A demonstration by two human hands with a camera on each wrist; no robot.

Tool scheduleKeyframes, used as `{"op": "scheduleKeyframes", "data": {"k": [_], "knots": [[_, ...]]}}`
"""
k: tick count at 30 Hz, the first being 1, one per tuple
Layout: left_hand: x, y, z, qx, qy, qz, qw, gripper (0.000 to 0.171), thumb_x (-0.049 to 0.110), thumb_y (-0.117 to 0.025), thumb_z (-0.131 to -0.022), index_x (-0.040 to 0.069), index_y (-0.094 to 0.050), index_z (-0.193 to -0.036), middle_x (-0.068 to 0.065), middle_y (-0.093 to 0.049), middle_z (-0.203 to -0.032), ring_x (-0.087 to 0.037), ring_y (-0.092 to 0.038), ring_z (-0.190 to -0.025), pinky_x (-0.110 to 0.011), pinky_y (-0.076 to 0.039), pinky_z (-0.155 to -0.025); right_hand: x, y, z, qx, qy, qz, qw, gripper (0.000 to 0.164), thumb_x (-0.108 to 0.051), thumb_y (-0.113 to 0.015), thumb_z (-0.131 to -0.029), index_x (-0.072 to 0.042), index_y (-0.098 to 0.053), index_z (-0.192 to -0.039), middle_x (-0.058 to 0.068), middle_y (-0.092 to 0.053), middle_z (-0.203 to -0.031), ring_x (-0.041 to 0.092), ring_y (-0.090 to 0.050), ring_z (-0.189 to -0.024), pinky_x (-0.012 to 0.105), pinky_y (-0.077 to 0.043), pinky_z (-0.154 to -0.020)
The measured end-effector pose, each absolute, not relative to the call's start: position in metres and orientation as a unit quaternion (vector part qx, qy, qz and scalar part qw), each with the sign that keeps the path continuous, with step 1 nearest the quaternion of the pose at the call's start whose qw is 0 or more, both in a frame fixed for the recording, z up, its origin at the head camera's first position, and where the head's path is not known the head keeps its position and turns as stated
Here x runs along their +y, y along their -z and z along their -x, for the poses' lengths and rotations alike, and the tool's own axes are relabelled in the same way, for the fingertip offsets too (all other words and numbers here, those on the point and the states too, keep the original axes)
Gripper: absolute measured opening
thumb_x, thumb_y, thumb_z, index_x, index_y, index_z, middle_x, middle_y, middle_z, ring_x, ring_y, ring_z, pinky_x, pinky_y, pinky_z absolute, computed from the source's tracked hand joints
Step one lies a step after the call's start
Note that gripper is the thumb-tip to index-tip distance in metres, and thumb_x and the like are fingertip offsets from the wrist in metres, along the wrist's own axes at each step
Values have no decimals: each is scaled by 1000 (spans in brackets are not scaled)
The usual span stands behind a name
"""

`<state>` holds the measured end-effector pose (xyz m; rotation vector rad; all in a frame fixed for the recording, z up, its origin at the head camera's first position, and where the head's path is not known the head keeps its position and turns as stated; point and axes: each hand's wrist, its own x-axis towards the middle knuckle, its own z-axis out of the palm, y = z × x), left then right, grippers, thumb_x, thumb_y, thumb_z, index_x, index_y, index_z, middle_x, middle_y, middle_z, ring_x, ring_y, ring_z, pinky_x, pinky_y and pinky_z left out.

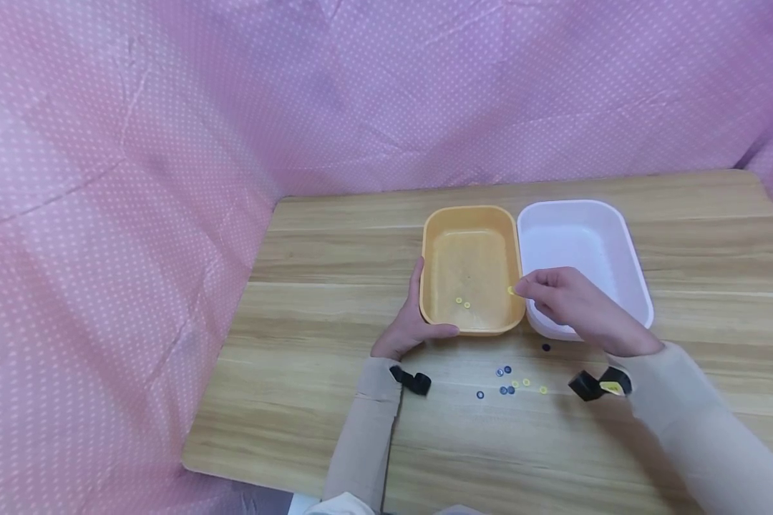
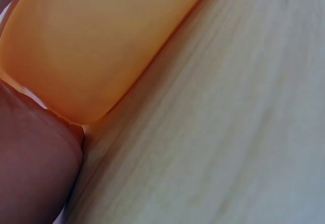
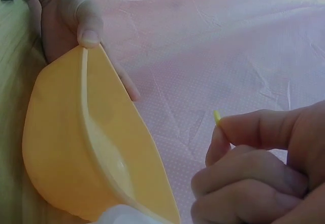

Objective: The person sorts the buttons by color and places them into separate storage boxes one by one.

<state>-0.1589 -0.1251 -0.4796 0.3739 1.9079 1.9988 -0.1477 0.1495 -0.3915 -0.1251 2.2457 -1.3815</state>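
Observation:
My right hand [image 1: 563, 297] pinches a small yellow button [image 3: 217, 117] between thumb and forefinger, above the right rim of the yellow-orange plastic basin [image 1: 470, 261]. The other fingers are curled in toward the palm. At the basin's near left corner, my left hand [image 1: 409, 325] holds it, thumb along the front and fingers along the left side. Two yellow buttons [image 1: 462, 303] lie on the basin floor. On the table in front are several blue buttons [image 1: 480, 395] and a few yellow buttons [image 1: 543, 390]. One dark button [image 1: 546, 347] sits near the white basin.
A white basin [image 1: 573, 239] stands right beside the orange one, partly under my right forearm. Both rest on a wood-grain table [image 1: 335, 286]. Pink dotted cloth [image 1: 386, 93] hangs behind and to the left of the table.

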Motion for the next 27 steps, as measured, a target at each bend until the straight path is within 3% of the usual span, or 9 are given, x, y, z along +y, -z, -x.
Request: {"op": "scheduleKeyframes", "data": {"k": [6,12,16,22,27], "knots": [[-125,478,158,683,-699,-124,170,133,-6,-83,-63,30,12,-150,4,-12,-156,-17,-43,-123,-28,-24,-108,129,397,159,850,460,60,249,42,-39,-52,-94,-1,-63,-109,12,-58,-97,24,-48,-86,33,-39,-72],[-125,480,158,683,-698,-127,173,133,-2,-84,-64,30,12,-150,6,-13,-155,-16,-43,-122,-28,-27,-106,102,407,164,864,428,81,250,31,-26,-51,-93,1,-64,-101,9,-54,-80,21,-47,-66,31,-41,-57],[-126,491,161,682,-701,-131,163,133,-1,-85,-63,31,11,-150,6,-14,-155,-17,-41,-124,-28,-27,-106,86,413,168,874,403,97,254,27,-21,-49,-93,-1,-61,-79,3,-44,-63,19,-45,-55,29,-40,-53],[-127,507,166,709,-679,-129,144,135,5,-88,-61,38,8,-149,18,-12,-153,-10,-35,-128,-30,-23,-108,71,424,174,884,359,121,273,37,-19,-47,-94,-10,-51,-59,0,-42,-55,19,-47,-53,29,-40,-53],[-127,508,166,710,-678,-132,138,134,8,-89,-60,38,7,-149,19,-12,-153,-10,-32,-130,-34,-21,-110,66,428,177,899,320,134,267,36,-18,-46,-94,-10,-53,-59,0,-44,-57,18,-47,-54,29,-40,-55]]}}
